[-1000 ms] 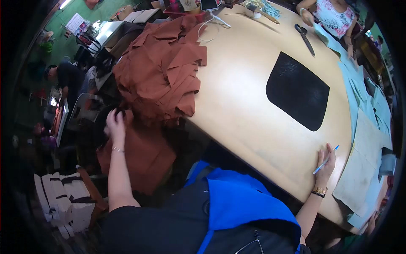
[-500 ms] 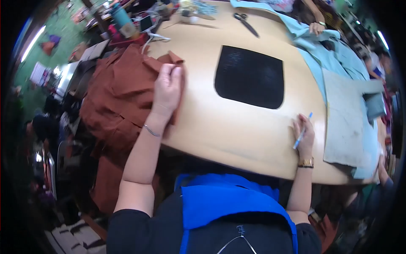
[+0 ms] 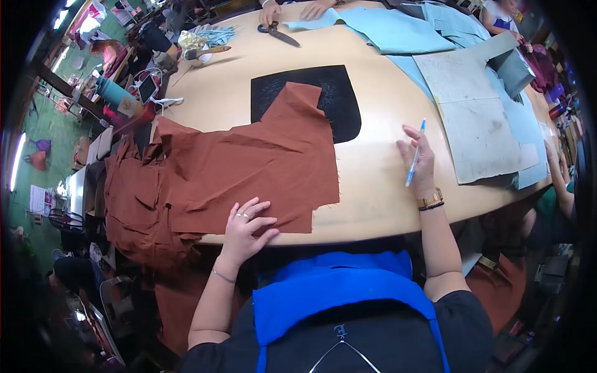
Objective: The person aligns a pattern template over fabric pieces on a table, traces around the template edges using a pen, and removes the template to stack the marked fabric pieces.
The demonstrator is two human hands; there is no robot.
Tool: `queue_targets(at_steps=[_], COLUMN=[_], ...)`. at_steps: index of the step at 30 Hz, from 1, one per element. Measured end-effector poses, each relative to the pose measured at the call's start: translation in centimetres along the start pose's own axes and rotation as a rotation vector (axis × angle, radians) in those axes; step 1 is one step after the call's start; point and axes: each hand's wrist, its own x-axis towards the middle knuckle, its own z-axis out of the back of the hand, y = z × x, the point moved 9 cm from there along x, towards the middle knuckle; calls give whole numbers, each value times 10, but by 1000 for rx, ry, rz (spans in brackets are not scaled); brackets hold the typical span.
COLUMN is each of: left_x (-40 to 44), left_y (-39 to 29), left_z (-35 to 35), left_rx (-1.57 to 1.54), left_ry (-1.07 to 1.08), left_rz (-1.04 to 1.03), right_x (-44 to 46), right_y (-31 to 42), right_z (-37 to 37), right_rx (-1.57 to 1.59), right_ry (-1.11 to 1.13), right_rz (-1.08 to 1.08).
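Left hand [image 3: 245, 233], grip apart, at the near edge of rust cloth [image 3: 267, 155] left of centre, right hand [image 3: 424, 171] clamped on blue-and-white pen [image 3: 416, 152] at centre right, cloth overlapping black panel [image 3: 346, 109] on counter [image 3: 376, 168].

Textile workshop: rust cloth [image 3: 261, 161], shears [image 3: 285, 37]

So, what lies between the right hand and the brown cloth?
In the head view, only bare tabletop lies between the right hand and the brown cloth.
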Motion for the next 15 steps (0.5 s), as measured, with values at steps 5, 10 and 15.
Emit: queue_targets(at_steps=[5, 10, 15], left_x=[21, 47, 30], left_y=[-7, -30, -31], left_z=[0, -14, 7], left_rx=[-83, -248, -3], left_ry=[-154, -234, -239], left_rz=[95, -26, -49], right_x=[-49, -96, -51], right_y=[121, 166, 160], right_z=[-76, -127, -91], right_rx=[124, -262, -53], right_ry=[525, 602, 504], right_rz=[471, 821, 750])
